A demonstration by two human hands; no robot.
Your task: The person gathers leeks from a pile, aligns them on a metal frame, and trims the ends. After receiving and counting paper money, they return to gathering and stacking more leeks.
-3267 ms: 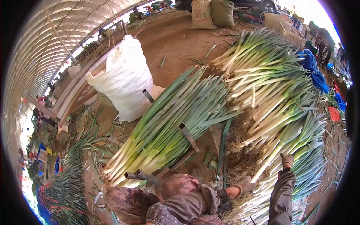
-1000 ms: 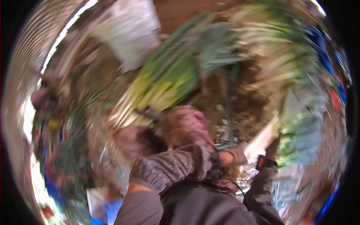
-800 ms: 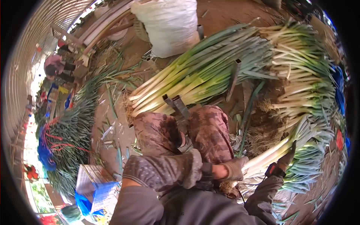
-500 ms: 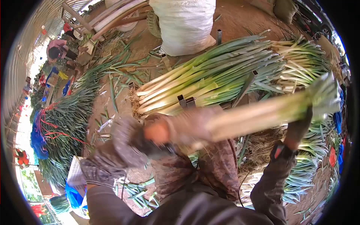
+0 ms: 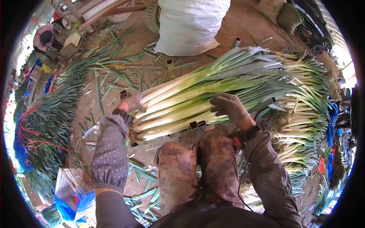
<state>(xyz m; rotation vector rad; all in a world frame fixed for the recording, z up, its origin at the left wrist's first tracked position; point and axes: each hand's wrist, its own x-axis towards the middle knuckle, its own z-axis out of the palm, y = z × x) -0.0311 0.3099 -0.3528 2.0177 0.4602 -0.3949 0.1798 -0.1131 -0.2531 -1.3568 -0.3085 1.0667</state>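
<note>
We see the leeks (image 5: pixel 182 86) lying roots left, tops far right. Our left hand (image 5: pixel 134 103) presses open against the root ends, and our right hand (image 5: pixel 228 108) rests palm-down, loosely curled, across mid-bundle.

Head camera, aimed steeply down
One wide fisheye view from above the person's knees (image 5: pixel 197 159), close over the leek bundle (image 5: pixel 213 87), facing forward across the dirt floor (image 5: pixel 243 26).
</note>
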